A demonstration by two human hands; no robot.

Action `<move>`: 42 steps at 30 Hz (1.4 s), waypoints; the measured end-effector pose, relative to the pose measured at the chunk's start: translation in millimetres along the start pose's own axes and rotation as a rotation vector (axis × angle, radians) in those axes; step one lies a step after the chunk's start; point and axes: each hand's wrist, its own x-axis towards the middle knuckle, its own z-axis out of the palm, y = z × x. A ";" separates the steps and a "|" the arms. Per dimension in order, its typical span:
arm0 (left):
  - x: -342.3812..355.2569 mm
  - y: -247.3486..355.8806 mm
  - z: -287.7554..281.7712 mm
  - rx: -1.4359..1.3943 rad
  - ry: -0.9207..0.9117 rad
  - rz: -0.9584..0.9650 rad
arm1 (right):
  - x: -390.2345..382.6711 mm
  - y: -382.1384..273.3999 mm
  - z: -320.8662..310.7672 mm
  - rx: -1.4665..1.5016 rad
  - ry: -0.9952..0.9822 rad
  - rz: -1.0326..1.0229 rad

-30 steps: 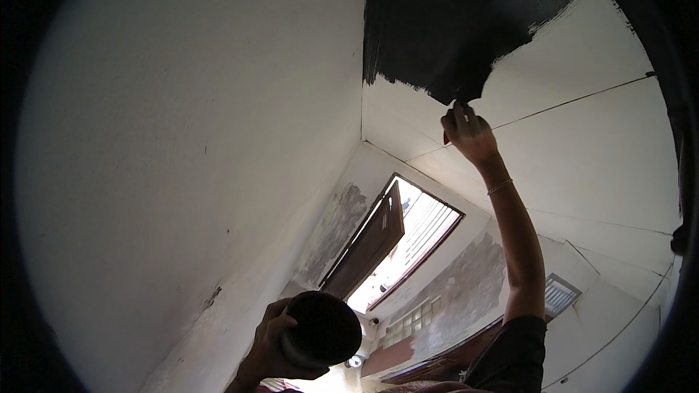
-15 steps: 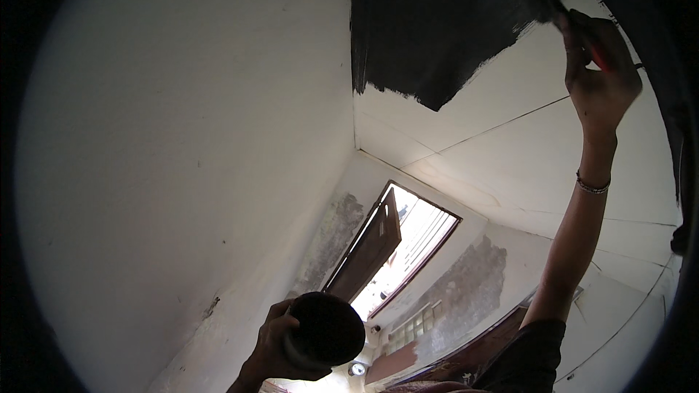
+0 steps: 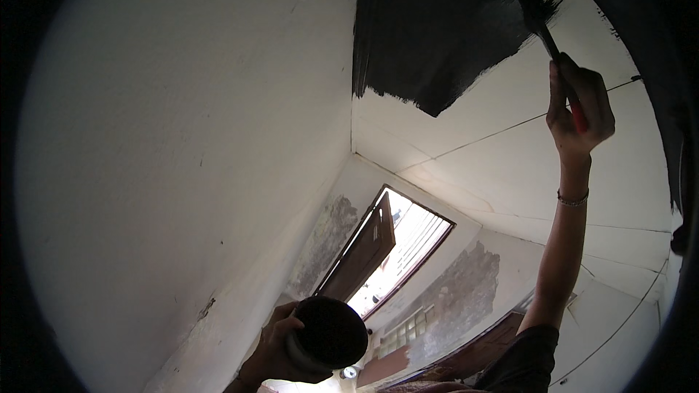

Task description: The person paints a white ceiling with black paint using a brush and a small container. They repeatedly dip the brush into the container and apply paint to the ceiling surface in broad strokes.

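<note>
My right hand [image 3: 582, 105], raised at the upper right, is closed around the red-ended handle of a paintbrush [image 3: 545, 29]. Its dark bristles lie at the right edge of a black painted patch [image 3: 437, 29] on the white ceiling [image 3: 495, 109]. Ragged strokes fan out there over the white. Low in the view, my left hand [image 3: 275, 346] grips a round paint container [image 3: 331, 335] by its side. The container's mouth looks dark inside; how full it is, I cannot tell.
A plain white wall [image 3: 175, 138] fills the left side. Beyond the container, a window [image 3: 408, 240] stands with its brown shutter [image 3: 360, 247] swung inward. Grey bare patches [image 3: 459, 298] mark the far wall. A thin cable [image 3: 619, 327] runs along the right.
My right hand has drawn the brush down and slightly left, and more of the brush now shows clear of the hand. The left hand with the container has hardly moved.
</note>
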 end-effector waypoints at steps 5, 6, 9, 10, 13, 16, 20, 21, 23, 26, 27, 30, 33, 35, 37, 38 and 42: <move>-0.4 -1.5 0.8 -0.026 0.010 -0.002 | -5.8 -3.9 5.3 0.177 -0.257 0.092; -0.5 -1.6 0.8 -0.023 0.002 -0.001 | -1.6 -0.3 6.9 0.124 -0.213 0.065; 0.5 -3.9 1.4 0.004 -0.009 0.002 | 20.3 20.2 -2.5 0.020 -0.086 -0.063; 1.0 -5.4 1.4 0.011 -0.012 0.006 | 25.3 23.8 -7.5 -0.024 -0.057 -0.100; -0.1 -7.1 4.9 -0.034 0.032 -0.026 | 32.0 23.0 -24.4 -0.182 -0.067 -0.215; -1.8 -7.6 6.5 -0.046 0.066 -0.040 | 23.3 7.3 -32.4 -0.389 -0.110 -0.356; -3.4 -9.2 8.8 -0.090 0.070 -0.046 | 8.3 -0.5 6.3 -0.607 -0.211 -0.351; -4.8 -9.7 10.1 -0.107 0.073 -0.062 | 2.5 -3.5 19.2 -0.568 -0.206 -0.353; -8.2 -12.2 12.3 -0.140 0.081 -0.093 | -9.0 -15.2 41.6 -0.685 -0.190 -0.364; -14.8 -16.7 16.3 -0.173 0.120 -0.080 | -22.8 -42.1 50.1 -0.568 -0.291 -0.291; -16.7 -18.2 16.3 -0.235 0.115 -0.169 | -23.3 -48.9 48.9 -0.485 -0.235 -0.302; -17.7 -19.1 16.8 -0.344 0.117 -0.309 | -11.6 -47.6 33.1 -0.516 -0.178 -0.285; -17.7 -10.3 14.6 -0.263 0.111 -0.181 | 4.8 -26.4 32.2 -0.677 -0.097 -0.263; -13.4 -7.5 12.5 -0.165 0.087 -0.045 | 4.5 -22.6 43.2 -0.718 -0.149 -0.184; -12.2 -4.4 14.6 -0.193 0.106 -0.073 | -4.6 -33.4 57.3 -0.835 -0.188 -0.214; -12.5 -3.7 15.9 -0.207 0.116 -0.087 | -9.2 -39.7 60.3 -0.792 -0.168 -0.226; -14.2 -6.2 21.2 -0.223 0.122 -0.094 | -16.2 -62.9 52.5 -0.552 -0.288 -0.154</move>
